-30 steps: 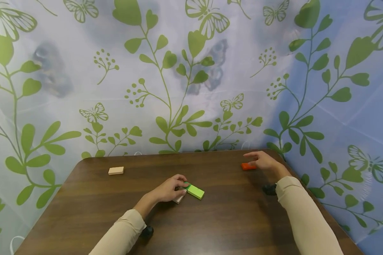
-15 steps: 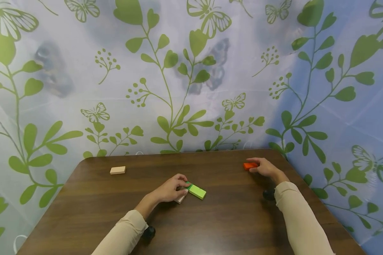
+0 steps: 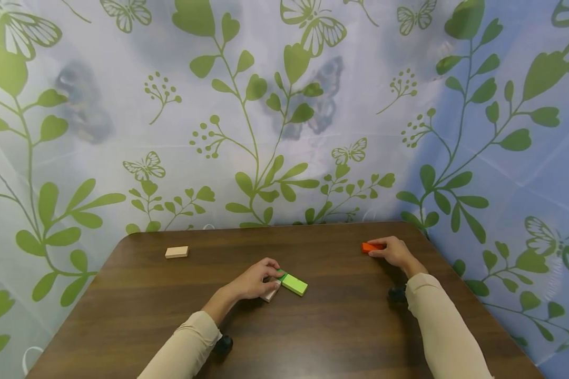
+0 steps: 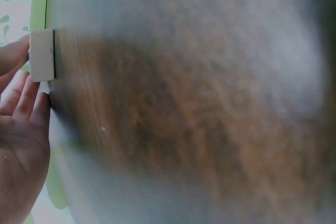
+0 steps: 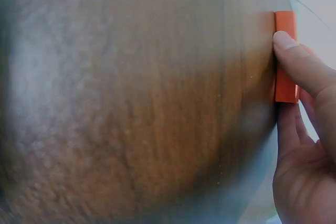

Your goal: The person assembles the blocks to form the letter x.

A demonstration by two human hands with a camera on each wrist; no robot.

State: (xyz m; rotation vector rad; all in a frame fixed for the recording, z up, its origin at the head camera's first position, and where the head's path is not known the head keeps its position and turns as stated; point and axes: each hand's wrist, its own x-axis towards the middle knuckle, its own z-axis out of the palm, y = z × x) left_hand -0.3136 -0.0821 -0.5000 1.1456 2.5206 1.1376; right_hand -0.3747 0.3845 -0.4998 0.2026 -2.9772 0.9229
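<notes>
In the head view, my left hand [image 3: 254,280] bends over a small group of flat blocks at mid-table. Its thumb and index finger hold a dark green block [image 3: 282,273], mostly hidden by the hand. The thumb lies at a whitish block [image 3: 271,291], whose end face shows in the left wrist view. A lime green block [image 3: 295,284] adjoins them on the right. Toward the far right, my right hand [image 3: 396,253] pinches an orange-red block [image 5: 286,77] between thumb and fingers; the block sits at table level.
A pale wooden block [image 3: 177,252] lies at the far left of the brown table [image 3: 341,326]. Behind the table hangs a cloth [image 3: 170,131] with leaves and butterflies, which also runs along the right side.
My right hand has come down from above the orange-red block and closed its thumb and fingers on it. The left hand stays at the green and white blocks. The view has shifted slightly.
</notes>
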